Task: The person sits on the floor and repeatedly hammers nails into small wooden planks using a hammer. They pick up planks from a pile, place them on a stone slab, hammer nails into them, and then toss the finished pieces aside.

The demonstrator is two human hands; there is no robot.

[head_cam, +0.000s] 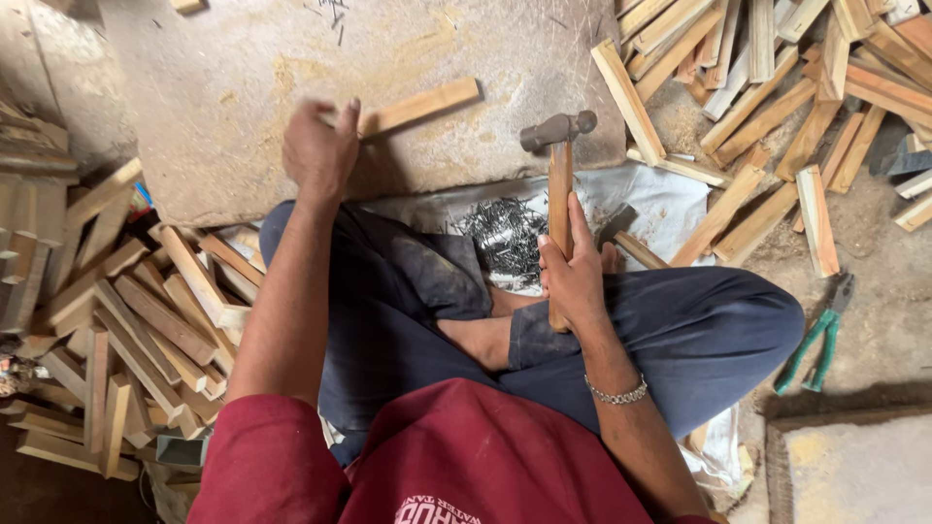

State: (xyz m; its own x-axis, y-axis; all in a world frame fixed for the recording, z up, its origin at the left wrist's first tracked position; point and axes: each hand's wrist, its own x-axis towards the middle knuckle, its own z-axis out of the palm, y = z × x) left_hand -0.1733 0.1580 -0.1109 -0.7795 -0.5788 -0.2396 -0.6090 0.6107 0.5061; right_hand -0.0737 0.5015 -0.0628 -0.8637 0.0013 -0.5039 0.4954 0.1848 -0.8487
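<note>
A short wooden strip [419, 107] lies slanted on the stone slab [243, 87] in the upper middle of the frame, its lower left end gripped by the left hand [320, 150], whose fingers are curled around it. To the right, the right hand [573, 277] is wrapped around the wooden handle of a hammer [558, 165], which stands upright with its metal head just above the slab's near edge, apart from the strip. Below the hammer head, between the slab and the person's crossed legs, a heap of dark nails [505, 233] lies on a white sheet [670, 199]; a second hammer [621, 233] rests on the sheet just right of the hand. The right wrist wears a metal bracelet [616, 395]. A loose pile of wooden strips [777, 87] fills the upper right of the frame, and another pile [126, 320] crowds the left side, right up against the person's left knee. Green-handled pliers [820, 340] lie on the ground at the right, well apart from both hands.
</note>
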